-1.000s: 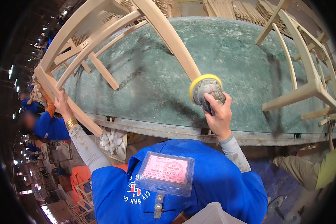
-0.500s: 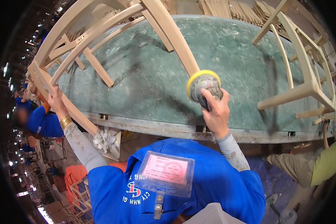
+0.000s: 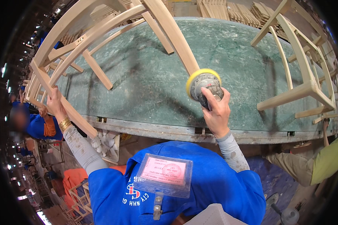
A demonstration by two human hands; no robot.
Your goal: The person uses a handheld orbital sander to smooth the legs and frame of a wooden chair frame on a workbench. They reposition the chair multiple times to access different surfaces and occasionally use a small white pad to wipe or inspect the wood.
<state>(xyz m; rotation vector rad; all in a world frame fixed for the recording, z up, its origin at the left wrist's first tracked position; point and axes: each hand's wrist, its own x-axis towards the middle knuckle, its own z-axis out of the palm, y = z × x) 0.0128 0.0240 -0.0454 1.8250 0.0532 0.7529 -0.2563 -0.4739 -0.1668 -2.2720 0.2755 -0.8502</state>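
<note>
A pale wooden chair frame (image 3: 172, 33) lies tipped on its side on the green-topped workbench (image 3: 150, 86). My left hand (image 3: 56, 104) grips one of its legs near the bench's left front corner, with the fingers wrapped round the wood. In my right hand (image 3: 217, 116) is a round sander (image 3: 204, 87) with a yellow pad rim. The pad stands edge-up against the end of the chair's long curved leg, at the middle of the bench. My right fingers close round the sander's dark body; its pad face is turned away from me.
Another wooden chair frame (image 3: 306, 90) stands on the bench at the right. A tray of whitish scraps (image 3: 108, 144) sits below the front edge. Co-workers are at the far left (image 3: 45, 125) and right (image 3: 326, 165). Stacked wooden parts (image 3: 244, 13) lie beyond the bench.
Both hands keep their holds, and the sander stays at the leg's end with barely any shift. The view has tilted slightly, and the co-worker at the left has moved an arm.
</note>
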